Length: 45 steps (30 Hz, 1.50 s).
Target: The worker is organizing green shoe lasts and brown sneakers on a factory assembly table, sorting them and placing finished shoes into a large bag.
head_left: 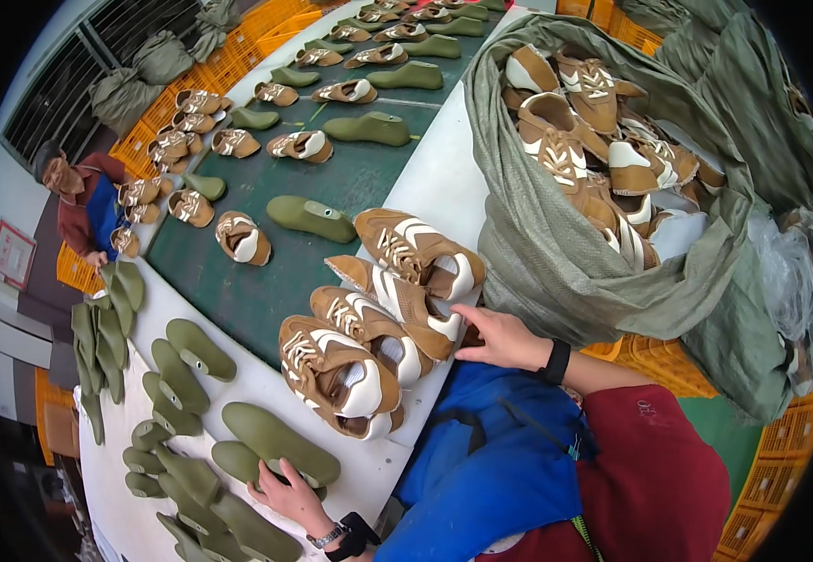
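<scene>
1. One long green conveyor belt runs away from the person, carrying a scatter of brown-and-white shoe uppers and olive shoe lasts, with a white bench along its edge.
2. Beside the bench on the right, a big olive woven sack stands open, packed with more brown-and-white uppers (orange crates show under and behind it).
3. Four finished uppers lie in a row on the white bench edge, heels toward the person, each touching its neighbour.
4. On the bench to the left lies a heap of olive lasts, some overlapping.
5. Left hand rests on one large olive last at the near end of that heap, fingers spread over its lower side; whether it actually grips is hard to tell from here. A watch sits on that wrist.
6. Right hand, well apart from the left, lies flat on the bench with fingers extended, touching the heel of the third upper in the row and not closed around it; a black band circles the wrist.
7. Far left, another person in red and blue stands at the belt.
</scene>
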Available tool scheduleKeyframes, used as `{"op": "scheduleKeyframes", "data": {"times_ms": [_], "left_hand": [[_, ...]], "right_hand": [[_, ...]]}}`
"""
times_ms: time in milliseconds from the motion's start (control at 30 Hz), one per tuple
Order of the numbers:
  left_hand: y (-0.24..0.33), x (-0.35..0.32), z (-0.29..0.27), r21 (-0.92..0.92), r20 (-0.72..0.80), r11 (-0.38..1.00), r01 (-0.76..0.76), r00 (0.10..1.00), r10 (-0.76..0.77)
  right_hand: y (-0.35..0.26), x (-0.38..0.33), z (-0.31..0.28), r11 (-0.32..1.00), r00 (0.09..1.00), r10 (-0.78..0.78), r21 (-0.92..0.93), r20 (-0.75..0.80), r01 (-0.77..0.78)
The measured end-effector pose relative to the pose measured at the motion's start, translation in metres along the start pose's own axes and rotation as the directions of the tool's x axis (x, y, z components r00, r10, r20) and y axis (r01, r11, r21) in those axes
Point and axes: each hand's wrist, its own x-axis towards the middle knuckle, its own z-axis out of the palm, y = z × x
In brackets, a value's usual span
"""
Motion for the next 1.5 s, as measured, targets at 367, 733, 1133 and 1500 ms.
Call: {"op": "scheduleKeyframes", "data": {"times_ms": [367,733,1133,1500], "left_hand": [[0.001,0.002,-0.001,0.029,0.038,1.000,-0.007,0.999,0.006],[0.025,-0.002,-0.030,0.014,-0.010,0.995,-0.098,0.995,0.098],[0.029,-0.002,-0.032,0.015,-0.053,0.987,-0.158,0.986,0.158],[0.016,-0.002,-0.026,0.049,-0.030,0.984,-0.169,0.985,0.171]], "right_hand": [[-0.050,0.031,-0.040,0.942,0.940,-0.335,-0.008,-0.068,0.335],[-0.081,-0.042,-0.155,0.858,0.875,-0.398,-0.449,-0.274,0.250],[0.056,-0.013,-0.237,0.753,0.786,0.020,-0.508,-0.618,-0.418],[-0.019,-0.027,-0.235,0.914,0.765,-0.315,-0.396,-0.562,0.085]]}}
